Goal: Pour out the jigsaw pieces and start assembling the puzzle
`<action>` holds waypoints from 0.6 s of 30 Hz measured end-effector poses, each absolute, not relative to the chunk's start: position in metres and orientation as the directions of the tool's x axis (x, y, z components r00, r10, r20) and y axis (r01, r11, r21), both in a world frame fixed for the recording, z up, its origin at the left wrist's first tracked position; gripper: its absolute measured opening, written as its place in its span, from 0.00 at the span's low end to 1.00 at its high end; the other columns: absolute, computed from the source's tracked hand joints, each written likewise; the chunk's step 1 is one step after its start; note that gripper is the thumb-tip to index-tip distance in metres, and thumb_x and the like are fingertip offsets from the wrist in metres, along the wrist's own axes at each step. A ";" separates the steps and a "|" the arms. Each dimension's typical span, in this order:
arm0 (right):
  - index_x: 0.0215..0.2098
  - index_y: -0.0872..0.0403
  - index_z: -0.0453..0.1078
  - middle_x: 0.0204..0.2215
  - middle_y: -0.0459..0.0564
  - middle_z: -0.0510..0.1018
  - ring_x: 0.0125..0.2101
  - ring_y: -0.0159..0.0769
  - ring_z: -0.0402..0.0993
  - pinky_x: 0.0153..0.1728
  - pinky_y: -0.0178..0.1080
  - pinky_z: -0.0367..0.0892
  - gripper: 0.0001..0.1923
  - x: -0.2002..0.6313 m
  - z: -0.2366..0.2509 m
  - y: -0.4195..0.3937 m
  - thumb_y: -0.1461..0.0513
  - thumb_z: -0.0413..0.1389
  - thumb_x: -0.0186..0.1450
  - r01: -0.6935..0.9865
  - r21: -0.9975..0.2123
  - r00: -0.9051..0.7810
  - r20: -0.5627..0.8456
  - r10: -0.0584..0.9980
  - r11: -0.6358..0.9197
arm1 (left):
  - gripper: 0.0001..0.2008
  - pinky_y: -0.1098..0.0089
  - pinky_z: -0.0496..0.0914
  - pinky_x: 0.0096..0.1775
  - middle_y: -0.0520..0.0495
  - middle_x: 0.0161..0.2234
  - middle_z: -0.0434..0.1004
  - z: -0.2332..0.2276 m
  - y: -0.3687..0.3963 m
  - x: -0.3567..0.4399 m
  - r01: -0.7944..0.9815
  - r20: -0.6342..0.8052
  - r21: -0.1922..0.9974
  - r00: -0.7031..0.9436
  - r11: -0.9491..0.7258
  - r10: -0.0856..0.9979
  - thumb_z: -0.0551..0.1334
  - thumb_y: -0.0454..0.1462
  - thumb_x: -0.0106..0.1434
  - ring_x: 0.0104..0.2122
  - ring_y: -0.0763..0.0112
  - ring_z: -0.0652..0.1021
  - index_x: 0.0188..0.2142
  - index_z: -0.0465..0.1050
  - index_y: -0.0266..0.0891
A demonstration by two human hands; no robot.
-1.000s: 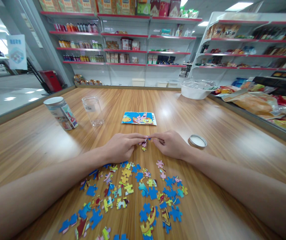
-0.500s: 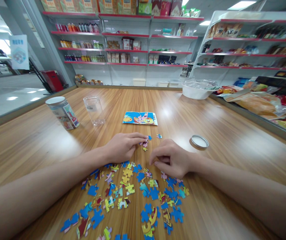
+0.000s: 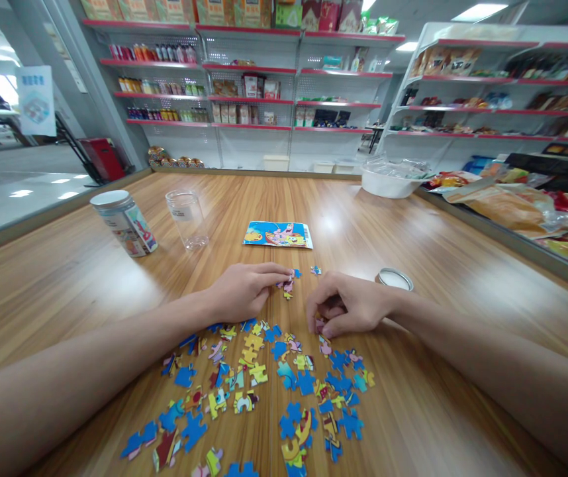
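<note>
Left hand [image 3: 241,295] flat on the wooden surface [image 3: 437,265], fingertips pressing a small joined cluster of puzzle pieces [image 3: 287,285]; grip loose, pinning rather than clasping. Right hand [image 3: 351,306] curled just right of it, grip pinched on a pink puzzle piece [image 3: 320,323] at the upper edge of the loose pile [image 3: 269,391]. One stray blue piece [image 3: 316,270] lies between the hands and the picture card [image 3: 278,234] further back. Metal lid [image 3: 394,279] just beyond the right wrist. Far left: clear empty jar [image 3: 187,219] beside a printed tin [image 3: 122,223]. White bowl [image 3: 388,180] at the far right edge.
</note>
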State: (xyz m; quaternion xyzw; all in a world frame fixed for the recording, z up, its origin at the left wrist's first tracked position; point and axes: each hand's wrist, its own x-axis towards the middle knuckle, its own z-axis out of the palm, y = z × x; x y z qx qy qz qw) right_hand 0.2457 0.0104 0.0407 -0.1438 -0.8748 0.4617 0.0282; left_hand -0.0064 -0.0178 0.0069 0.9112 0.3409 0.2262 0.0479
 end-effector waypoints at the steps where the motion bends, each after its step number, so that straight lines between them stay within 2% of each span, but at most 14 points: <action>1: 0.34 0.61 0.77 0.19 0.43 0.71 0.17 0.23 0.56 0.17 0.28 0.53 0.08 0.245 0.041 0.009 0.63 0.61 0.58 0.229 -0.809 -0.958 -0.089 0.273 0.541 | 0.22 0.63 0.74 0.53 0.48 0.57 0.74 0.007 -0.018 -0.006 0.598 0.381 0.243 0.665 -0.764 0.642 0.53 0.27 0.63 0.53 0.65 0.77 0.54 0.72 0.41; 4: 0.34 0.61 0.77 0.20 0.45 0.74 0.18 0.23 0.59 0.18 0.28 0.55 0.07 0.243 0.044 0.004 0.66 0.58 0.59 0.231 -0.797 -0.959 -0.089 0.270 0.558 | 0.22 0.63 0.74 0.53 0.48 0.57 0.74 0.007 -0.018 -0.006 0.597 0.383 0.244 0.665 -0.764 0.641 0.53 0.27 0.63 0.53 0.65 0.77 0.54 0.72 0.41; 6: 0.37 0.61 0.78 0.20 0.45 0.74 0.17 0.23 0.58 0.18 0.28 0.54 0.11 0.241 0.045 0.000 0.68 0.55 0.60 0.221 -0.789 -0.962 -0.079 0.262 0.573 | 0.22 0.62 0.74 0.53 0.48 0.57 0.73 0.007 -0.018 -0.006 0.601 0.377 0.245 0.664 -0.760 0.646 0.53 0.27 0.64 0.53 0.64 0.77 0.54 0.72 0.41; 10: 0.46 0.58 0.79 0.16 0.42 0.70 0.15 0.22 0.54 0.17 0.28 0.50 0.15 0.238 0.042 -0.005 0.65 0.57 0.63 0.147 -0.756 -0.974 0.003 0.228 0.638 | 0.22 0.61 0.74 0.53 0.48 0.57 0.74 0.006 -0.018 -0.006 0.603 0.384 0.246 0.658 -0.759 0.648 0.53 0.27 0.64 0.52 0.64 0.78 0.54 0.72 0.40; 14: 0.41 0.59 0.81 0.21 0.49 0.78 0.16 0.23 0.61 0.18 0.28 0.55 0.12 0.236 0.034 -0.004 0.61 0.60 0.63 0.108 -0.746 -0.972 0.060 0.228 0.657 | 0.21 0.61 0.74 0.53 0.48 0.57 0.74 0.006 -0.018 -0.006 0.602 0.381 0.250 0.659 -0.758 0.649 0.52 0.28 0.64 0.53 0.64 0.77 0.54 0.72 0.40; 18: 0.37 0.60 0.80 0.20 0.50 0.79 0.16 0.23 0.61 0.17 0.27 0.56 0.12 0.235 0.029 -0.004 0.59 0.60 0.64 0.129 -0.776 -0.957 0.066 0.283 0.617 | 0.21 0.62 0.74 0.53 0.48 0.57 0.74 0.006 -0.018 -0.006 0.597 0.382 0.253 0.661 -0.761 0.646 0.52 0.28 0.65 0.53 0.64 0.77 0.54 0.73 0.40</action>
